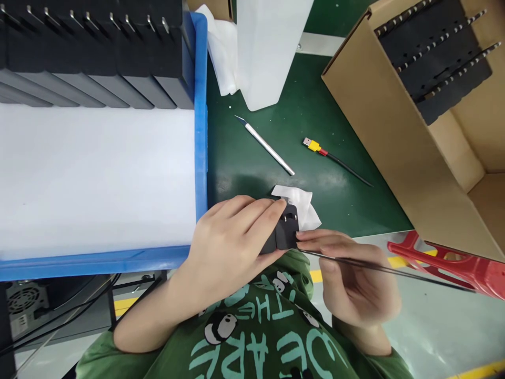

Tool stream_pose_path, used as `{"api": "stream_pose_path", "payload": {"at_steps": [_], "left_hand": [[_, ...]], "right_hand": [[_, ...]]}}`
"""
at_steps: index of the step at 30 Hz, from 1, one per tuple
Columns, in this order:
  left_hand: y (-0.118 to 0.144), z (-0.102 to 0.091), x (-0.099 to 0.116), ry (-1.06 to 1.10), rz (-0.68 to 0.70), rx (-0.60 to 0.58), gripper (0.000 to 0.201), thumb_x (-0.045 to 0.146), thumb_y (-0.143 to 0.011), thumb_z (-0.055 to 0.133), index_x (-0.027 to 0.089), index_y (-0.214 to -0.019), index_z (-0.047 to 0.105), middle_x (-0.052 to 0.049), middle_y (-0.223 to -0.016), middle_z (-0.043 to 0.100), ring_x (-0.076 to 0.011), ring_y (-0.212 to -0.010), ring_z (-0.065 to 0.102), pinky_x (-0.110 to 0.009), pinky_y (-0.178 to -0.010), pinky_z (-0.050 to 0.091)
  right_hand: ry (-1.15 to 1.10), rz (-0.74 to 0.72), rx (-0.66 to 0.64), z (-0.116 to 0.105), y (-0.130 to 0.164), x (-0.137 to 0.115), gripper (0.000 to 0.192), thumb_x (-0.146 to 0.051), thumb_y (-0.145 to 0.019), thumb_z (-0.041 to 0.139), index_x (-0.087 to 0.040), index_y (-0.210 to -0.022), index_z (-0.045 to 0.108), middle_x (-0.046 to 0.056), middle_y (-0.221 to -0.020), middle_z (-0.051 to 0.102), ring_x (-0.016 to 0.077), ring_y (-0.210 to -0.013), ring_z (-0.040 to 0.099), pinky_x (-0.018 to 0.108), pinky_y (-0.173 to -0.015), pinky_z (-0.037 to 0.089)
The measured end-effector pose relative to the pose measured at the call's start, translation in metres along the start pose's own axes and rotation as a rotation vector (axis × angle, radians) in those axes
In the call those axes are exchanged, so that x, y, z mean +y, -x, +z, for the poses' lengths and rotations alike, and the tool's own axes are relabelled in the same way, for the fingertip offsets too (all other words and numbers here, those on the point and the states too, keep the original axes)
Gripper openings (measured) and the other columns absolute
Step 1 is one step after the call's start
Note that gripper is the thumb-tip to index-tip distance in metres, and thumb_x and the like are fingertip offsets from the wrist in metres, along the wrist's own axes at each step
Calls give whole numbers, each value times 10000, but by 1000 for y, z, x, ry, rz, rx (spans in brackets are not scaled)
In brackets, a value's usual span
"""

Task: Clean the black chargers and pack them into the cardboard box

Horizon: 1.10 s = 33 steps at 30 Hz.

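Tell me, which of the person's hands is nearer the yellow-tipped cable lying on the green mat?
Right. The right hand sits just below the yellow-tipped cable; the left hand, gripping the black adapter, lies farther left.

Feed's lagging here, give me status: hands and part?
Left hand grips black adapter. Right hand pinches thin cable at it. White cloth behind.
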State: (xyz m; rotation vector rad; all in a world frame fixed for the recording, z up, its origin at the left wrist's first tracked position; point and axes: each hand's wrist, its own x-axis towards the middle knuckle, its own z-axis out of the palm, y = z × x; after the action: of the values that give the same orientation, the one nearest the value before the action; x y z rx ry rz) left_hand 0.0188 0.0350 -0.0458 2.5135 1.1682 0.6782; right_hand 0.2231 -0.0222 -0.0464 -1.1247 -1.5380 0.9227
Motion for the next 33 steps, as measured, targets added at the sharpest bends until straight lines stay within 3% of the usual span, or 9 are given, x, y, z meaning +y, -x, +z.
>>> {"api": "stream_pose_path", "payload": {"at_steps": [10, 19, 33], "left_hand": [[-1, 0, 0, -7, 3, 3, 486, 326, -820, 775, 85, -1209, 610, -85, -1076, 747, -267, -904, 685, -403, -751, 572], [2, 1, 0, -3, -9, 5, 496, 354, -834, 767, 105, -1228, 597, -82, -1094, 748, -263, -929, 690, -404, -784, 579], [0, 1, 0, -4, -3, 5, 487, 355, -840, 758, 111, -1228, 593, -96, -1087, 751, -272, -926, 699, -412, -782, 580]], "right_hand": [[-14, -5, -4, 0, 2, 2, 394, 59, -835, 546, -177, -1148, 588, 84, -989, 745, 269, -1028, 719, 472, -830, 614], [-28, 35, 95, 3, 4, 1, 270, -10, -916, 507, -189, -1101, 589, 72, -977, 724, 250, -967, 738, 480, -833, 627], [-62, 4, 69, 5, 2, 0, 280, -2, -908, 515, -180, -1107, 598, 90, -983, 738, 264, -969, 740, 483, -822, 629]]}}
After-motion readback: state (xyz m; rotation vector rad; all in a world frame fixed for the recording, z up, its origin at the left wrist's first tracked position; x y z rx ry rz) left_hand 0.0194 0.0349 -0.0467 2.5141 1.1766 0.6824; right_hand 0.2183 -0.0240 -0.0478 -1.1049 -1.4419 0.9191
